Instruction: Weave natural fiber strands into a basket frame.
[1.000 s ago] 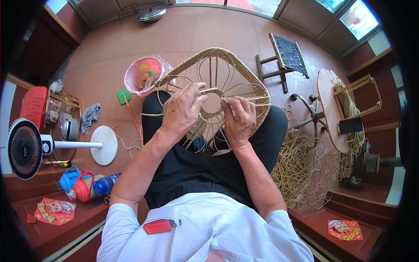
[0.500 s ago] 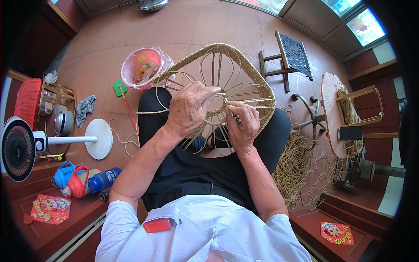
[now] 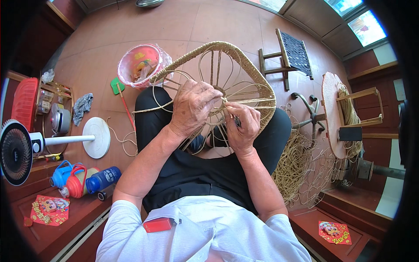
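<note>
Across my lap and knees leans a square frame with rounded corners, its rim (image 3: 258, 73) wrapped in tan woven cord. Strands run from the rim toward the middle, and thin cord loops (image 3: 238, 65) arch between them. My left hand (image 3: 192, 107) pinches the tan cord (image 3: 224, 100) near the centre of the frame. Close beside it, my right hand (image 3: 243, 124) grips the same cord between thumb and fingers. A loose cord end (image 3: 146, 110) trails out left over my left knee. My hands hide part of the knot area.
A pink bucket (image 3: 124, 70) with a plastic liner stands ahead left, beside a green fly swatter (image 3: 115, 86). On the left are a fan (image 3: 16, 150) and bottles (image 3: 102, 180). Heaped cord (image 3: 290, 168) lies right, below a wheeled base (image 3: 312, 114) and a folding stool (image 3: 292, 56).
The small cord loop seen between my hands has drawn in and no longer shows. Both hands stay close together near the middle of the frame; the whole view has shifted slightly.
</note>
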{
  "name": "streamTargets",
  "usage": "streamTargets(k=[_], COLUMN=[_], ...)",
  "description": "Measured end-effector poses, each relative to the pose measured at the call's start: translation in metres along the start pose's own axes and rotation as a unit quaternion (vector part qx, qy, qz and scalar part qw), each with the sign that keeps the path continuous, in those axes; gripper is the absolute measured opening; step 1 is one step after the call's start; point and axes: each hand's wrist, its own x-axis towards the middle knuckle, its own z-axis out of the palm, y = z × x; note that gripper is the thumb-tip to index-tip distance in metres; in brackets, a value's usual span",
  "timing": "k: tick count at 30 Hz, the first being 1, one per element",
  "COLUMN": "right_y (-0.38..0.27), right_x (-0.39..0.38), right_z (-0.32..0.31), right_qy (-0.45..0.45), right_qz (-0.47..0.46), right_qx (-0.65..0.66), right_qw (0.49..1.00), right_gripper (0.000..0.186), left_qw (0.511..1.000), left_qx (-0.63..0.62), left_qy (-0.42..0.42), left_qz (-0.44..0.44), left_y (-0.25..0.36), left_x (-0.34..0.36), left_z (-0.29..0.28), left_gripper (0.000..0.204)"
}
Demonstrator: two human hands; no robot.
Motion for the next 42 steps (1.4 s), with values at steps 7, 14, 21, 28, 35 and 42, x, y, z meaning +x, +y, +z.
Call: streamTargets(k=[7,14,21,28,35,42], right_y=[0.000,0.000,0.011,0.015,0.010,0.008], right_x=[-0.001,0.004,0.050,0.064,0.088,0.117], right_z=[-0.001,-0.001,-0.009,-0.003,0.000,0.005], right_qy=[-0.012,-0.014,-0.065,-0.105,-0.218,-0.344], right_qz=[-0.005,-0.028,-0.069,0.005,0.099,0.157], right_qx=[-0.003,-0.017,-0.083,-0.077,-0.108,-0.173], right_qw=[1.000,0.999,0.992,0.991,0.965,0.910], right_gripper=[0.019,0.019,0.010,0.011,0.015,0.020], left_qw=[1.000,1.000,0.999,0.999,0.997,0.997], left_qx=[0.000,0.015,0.019,0.005,0.006,0.022], left_qy=[0.025,0.007,0.029,0.040,0.056,0.040], left_qz=[0.003,0.004,0.022,0.026,0.046,0.056], left_y=[0.000,-0.002,0.003,0.001,0.003,0.000], left_x=[0.001,-0.004,-0.002,-0.004,-0.003,-0.005], left_z=[0.004,0.009,0.007,0.014,0.016,0.018], left_gripper=[0.015,0.013,0.014,0.016,0.020,0.024])
